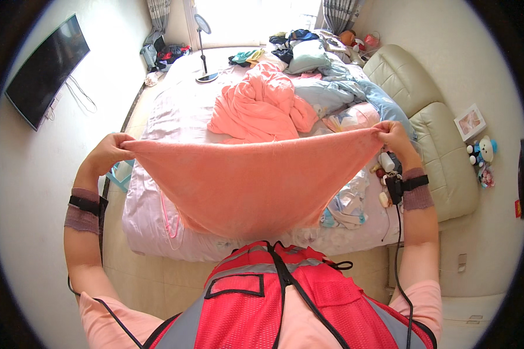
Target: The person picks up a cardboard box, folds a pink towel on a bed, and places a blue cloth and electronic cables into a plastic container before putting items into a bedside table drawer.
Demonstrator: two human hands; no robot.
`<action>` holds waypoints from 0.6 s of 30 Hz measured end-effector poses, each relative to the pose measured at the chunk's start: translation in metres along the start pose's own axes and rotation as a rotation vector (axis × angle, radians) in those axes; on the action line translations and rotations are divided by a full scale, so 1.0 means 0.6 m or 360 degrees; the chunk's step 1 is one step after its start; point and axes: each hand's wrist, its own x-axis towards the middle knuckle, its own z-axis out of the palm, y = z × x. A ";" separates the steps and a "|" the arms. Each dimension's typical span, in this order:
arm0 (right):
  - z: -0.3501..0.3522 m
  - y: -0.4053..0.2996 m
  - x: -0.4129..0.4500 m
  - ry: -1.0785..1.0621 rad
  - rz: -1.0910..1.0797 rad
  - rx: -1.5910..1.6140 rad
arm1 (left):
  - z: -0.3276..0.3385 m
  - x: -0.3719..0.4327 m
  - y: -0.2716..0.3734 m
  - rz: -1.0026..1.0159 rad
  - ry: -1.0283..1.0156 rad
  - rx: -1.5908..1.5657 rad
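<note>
A coral-pink cloth (pixel 244 187), perhaps a towel, is stretched between my two hands in front of my chest. My left hand (pixel 109 152) pinches its upper left corner, and my right hand (pixel 395 137) grips the upper right corner. The top edge runs nearly straight, while the lower part sags above the near edge of the bed (pixel 157 218). Past the cloth, a crumpled coral quilt (pixel 262 104) lies on the pale bedsheet. A pink clothes hanger (pixel 168 213) shows at the cloth's lower left. Part of the bed is hidden behind the cloth.
Blue bedding (pixel 332 94) and piled clothes (pixel 299 39) cover the far right of the bed. A round lamp or mirror on a stand (pixel 203 48) is at the far left. The padded headboard (pixel 441 161) borders the right side. Rumpled printed clothing (pixel 349 200) lies near my right forearm.
</note>
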 end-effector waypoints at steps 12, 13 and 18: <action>-0.045 -0.067 0.080 0.0746 -0.0753 0.0253 | -0.068 0.066 0.043 0.0891 0.1522 0.0601; -0.052 -0.066 0.077 0.0810 -0.0767 0.0323 | -0.067 0.056 0.042 0.0910 0.1601 0.0502; -0.045 -0.045 0.004 0.0870 -0.0649 -0.0030 | -0.035 -0.031 -0.024 0.0913 0.1740 0.0583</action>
